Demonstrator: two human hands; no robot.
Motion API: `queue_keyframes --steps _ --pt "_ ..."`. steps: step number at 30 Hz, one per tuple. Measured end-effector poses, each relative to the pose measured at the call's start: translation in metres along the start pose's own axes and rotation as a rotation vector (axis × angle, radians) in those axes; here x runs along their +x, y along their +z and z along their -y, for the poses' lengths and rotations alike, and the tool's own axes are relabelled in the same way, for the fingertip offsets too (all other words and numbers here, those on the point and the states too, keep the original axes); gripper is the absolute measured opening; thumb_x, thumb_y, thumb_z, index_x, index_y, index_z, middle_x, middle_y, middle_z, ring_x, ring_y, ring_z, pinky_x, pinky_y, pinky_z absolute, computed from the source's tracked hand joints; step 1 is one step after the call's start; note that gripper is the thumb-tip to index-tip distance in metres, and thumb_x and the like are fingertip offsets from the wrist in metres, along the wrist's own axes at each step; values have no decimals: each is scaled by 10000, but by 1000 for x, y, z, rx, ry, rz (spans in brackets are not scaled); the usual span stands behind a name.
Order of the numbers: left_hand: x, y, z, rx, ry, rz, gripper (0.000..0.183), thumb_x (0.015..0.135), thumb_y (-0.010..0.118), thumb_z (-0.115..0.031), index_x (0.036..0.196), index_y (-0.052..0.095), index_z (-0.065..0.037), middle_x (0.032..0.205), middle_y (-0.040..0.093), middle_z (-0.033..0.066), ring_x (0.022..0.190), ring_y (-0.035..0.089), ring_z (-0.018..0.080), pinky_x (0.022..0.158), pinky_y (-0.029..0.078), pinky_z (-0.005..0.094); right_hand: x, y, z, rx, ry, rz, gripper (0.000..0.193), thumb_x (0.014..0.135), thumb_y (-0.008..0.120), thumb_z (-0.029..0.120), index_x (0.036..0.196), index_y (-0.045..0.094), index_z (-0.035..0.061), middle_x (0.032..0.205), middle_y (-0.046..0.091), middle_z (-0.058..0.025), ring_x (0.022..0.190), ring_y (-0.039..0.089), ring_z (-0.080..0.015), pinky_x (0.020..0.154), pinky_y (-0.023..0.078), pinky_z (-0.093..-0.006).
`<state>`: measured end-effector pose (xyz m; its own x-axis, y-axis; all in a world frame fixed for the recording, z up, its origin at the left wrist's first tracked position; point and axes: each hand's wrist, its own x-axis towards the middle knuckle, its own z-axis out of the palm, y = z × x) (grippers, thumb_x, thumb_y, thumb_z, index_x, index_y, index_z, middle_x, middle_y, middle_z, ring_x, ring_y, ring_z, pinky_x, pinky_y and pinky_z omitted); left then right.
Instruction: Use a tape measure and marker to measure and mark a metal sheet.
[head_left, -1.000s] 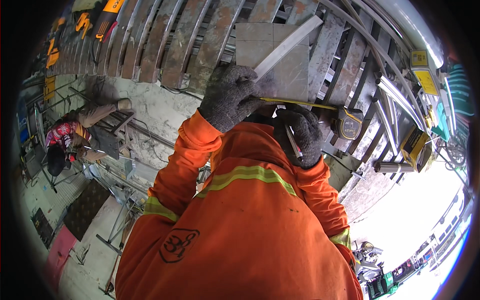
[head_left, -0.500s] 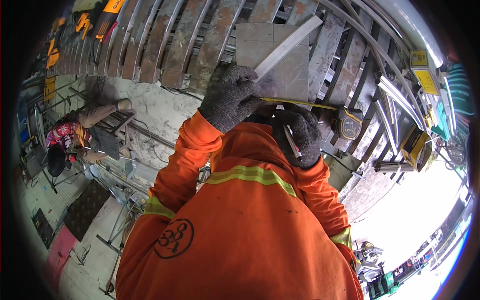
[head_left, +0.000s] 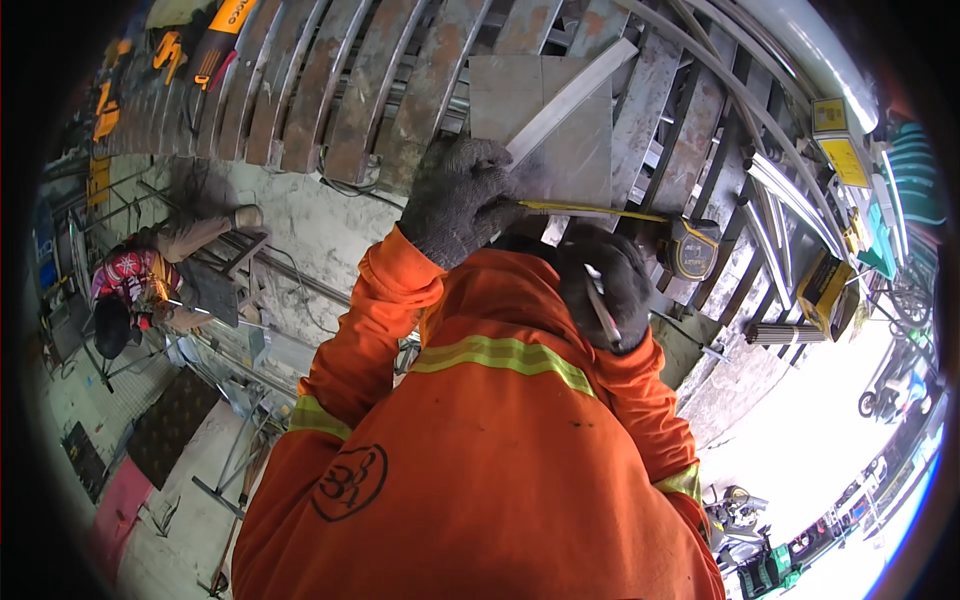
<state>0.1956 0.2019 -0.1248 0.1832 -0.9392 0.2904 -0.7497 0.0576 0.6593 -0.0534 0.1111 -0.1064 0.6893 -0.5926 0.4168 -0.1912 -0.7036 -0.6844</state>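
Note:
My left hand [head_left: 458,200], in a dark knitted glove, is closed around the near end of a flat light-grey metal bar [head_left: 572,102]. The end of the yellow tape blade [head_left: 590,210] lies at its fingertips. From there the blade runs right to its black and yellow tape measure case [head_left: 692,248] on the slatted bench. My right hand [head_left: 615,285], gloved and smeared by motion, is just below the blade. It holds a slim light-coloured pen [head_left: 602,310] that points up and slightly left. Its fingertips are hard to make out.
A square grey metal plate [head_left: 545,130] lies under the bar on the rusty slats [head_left: 350,90]. Metal tubes [head_left: 795,200] and a yellow box [head_left: 840,145] are to the right. A power tool [head_left: 222,40] rests far left. A co-worker [head_left: 135,285] crouches at left.
My right hand has moved slightly down and right, away from the blade, and the pen has shifted with it. My left hand keeps its hold on the bar. The tape case sits slightly further left.

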Motion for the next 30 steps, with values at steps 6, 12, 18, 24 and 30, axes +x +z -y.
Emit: queue_keyframes --steps 6,12,18,24,30 --pt "-1 -4 1 35 -24 77 276 807 917 -191 1031 796 -84 1252 634 127 1163 615 362 1015 521 487 8 -62 -27 -579 126 -73 415 868 840 141 1264 720 111 1269 770 -108 1278 650 -415 1121 461 -549" --pt "1 -16 -15 67 -59 15 588 818 924 -195 1350 694 -92 1281 637 151 1199 612 397 1046 516 517 -4 -74 -58 -548 159 88 442 845 797 137 1275 707 90 1376 709 -149 1345 589 -468 1115 471 -572" --pt "-17 -33 -25 161 -399 144 693 862 907 -223 1470 597 -99 1313 651 196 1135 668 394 988 558 493 6 -66 -56 -677 109 128 457 812 734 127 1268 726 125 1281 707 -124 1301 600 -456 1040 498 -570" --pt "-5 -50 -26 168 -570 184 708 879 875 -265 1492 555 -112 1266 703 207 1069 738 391 933 589 489 9 -66 -51 -537 194 -4 450 798 754 167 1247 744 137 1282 715 -120 1269 620 -429 1048 497 -556" --pt "2 -52 7 272 -494 300 545 940 789 -265 1416 597 -82 1186 767 217 1045 775 368 928 597 482 -1 -54 -59 -580 196 -141 417 805 782 196 1218 758 141 1301 718 -136 1275 625 -418 1091 474 -535"
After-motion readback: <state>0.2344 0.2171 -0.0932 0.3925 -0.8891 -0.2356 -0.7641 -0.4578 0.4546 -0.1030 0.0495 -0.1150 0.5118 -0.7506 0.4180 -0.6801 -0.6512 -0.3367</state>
